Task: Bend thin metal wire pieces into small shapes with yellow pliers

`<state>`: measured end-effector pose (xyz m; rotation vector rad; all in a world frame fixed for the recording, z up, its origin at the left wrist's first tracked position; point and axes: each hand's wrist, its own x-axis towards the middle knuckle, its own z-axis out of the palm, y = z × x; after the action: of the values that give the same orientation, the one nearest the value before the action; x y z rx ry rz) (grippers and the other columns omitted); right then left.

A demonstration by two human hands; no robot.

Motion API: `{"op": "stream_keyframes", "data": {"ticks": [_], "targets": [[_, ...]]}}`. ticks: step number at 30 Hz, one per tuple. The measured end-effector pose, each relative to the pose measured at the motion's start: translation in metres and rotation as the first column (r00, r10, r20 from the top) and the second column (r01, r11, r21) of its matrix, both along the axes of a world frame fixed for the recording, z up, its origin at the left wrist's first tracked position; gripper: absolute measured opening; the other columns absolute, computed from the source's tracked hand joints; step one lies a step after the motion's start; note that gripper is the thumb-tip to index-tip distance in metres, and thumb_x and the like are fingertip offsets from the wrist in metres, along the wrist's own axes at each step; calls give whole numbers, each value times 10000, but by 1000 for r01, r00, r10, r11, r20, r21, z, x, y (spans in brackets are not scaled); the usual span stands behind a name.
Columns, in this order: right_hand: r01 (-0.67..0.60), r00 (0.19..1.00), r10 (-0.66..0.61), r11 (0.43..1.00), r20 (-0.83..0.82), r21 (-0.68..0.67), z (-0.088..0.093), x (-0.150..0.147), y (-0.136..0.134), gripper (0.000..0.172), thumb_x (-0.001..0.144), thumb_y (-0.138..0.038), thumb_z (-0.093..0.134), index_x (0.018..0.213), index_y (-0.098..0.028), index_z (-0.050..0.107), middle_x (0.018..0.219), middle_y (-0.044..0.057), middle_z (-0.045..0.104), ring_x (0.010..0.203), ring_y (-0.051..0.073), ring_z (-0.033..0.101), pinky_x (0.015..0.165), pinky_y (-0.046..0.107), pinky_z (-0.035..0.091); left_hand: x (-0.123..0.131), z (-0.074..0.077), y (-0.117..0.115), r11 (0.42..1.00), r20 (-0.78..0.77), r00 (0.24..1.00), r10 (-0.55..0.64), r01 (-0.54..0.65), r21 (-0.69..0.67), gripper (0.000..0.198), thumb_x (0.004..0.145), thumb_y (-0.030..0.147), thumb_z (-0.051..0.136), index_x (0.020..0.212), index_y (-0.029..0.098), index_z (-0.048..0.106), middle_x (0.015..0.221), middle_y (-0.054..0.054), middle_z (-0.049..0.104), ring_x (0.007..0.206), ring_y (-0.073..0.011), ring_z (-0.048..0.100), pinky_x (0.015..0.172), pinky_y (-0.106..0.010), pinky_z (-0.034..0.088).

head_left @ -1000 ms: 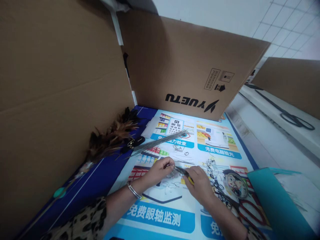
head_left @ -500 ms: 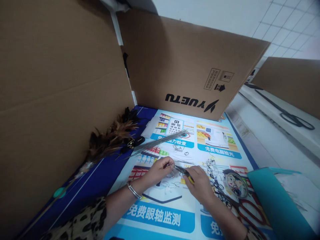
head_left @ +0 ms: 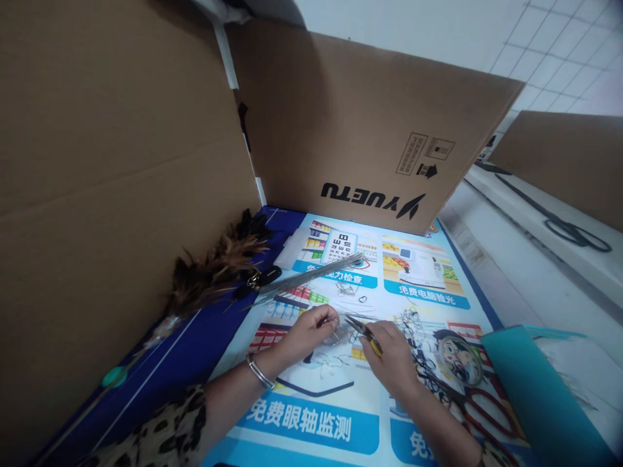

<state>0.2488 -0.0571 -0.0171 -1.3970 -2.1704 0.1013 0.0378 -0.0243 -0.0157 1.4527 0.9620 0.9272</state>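
My left hand (head_left: 315,327) pinches a small piece of thin bent wire (head_left: 335,332), whose exact shape is too fine to make out. My right hand (head_left: 392,355) is wrapped round a pair of pliers (head_left: 361,326) with yellow on the handles. Their dark jaws point left toward the left hand, a little apart from the wire. Beyond the hands lies a bundle of straight thin wires (head_left: 316,271). Loose bent wire bits (head_left: 331,366) are scattered on the printed sheet (head_left: 341,395) beneath.
Cardboard walls (head_left: 379,130) stand at the left and back. A feather duster (head_left: 214,272) lies along the left. Red-handled scissors (head_left: 491,412), a round clear container (head_left: 460,357) and black wire loops (head_left: 413,331) are at the right, with a teal box (head_left: 540,389) beyond. Black scissors (head_left: 559,220) rest on the ledge.
The pliers have drawn slightly right, away from the piece in my left hand, and their jaws now show apart. My left hand has barely moved.
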Motion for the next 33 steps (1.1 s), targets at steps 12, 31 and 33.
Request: {"op": "stream_keyframes", "data": {"ticks": [12,31,33], "targets": [[-32,989,28,999,145,23,8,-4,-4,207,832,-252,479,1006,-163,548,911,83,569,889,223,490,799,383,398,0,6,-1,1000,-37,999,-8,8,4,125,801,243,493,761,137,546,648,22,481,568,-84,428,540,-185,355],[-42,964,22,997,265,67,16,-6,-7,217,854,-250,446,1018,-159,556,872,92,551,838,217,483,744,367,389,1,8,-3,998,-24,998,-50,49,-32,132,799,251,492,796,133,552,656,17,477,568,-88,417,521,-184,339],[-45,955,21,996,297,77,16,-5,-8,219,857,-250,443,1019,-161,560,854,90,547,814,214,481,724,362,388,1,9,-3,998,-25,998,-50,50,-27,129,799,246,492,795,132,554,652,18,474,565,-87,411,521,-185,337]]}}
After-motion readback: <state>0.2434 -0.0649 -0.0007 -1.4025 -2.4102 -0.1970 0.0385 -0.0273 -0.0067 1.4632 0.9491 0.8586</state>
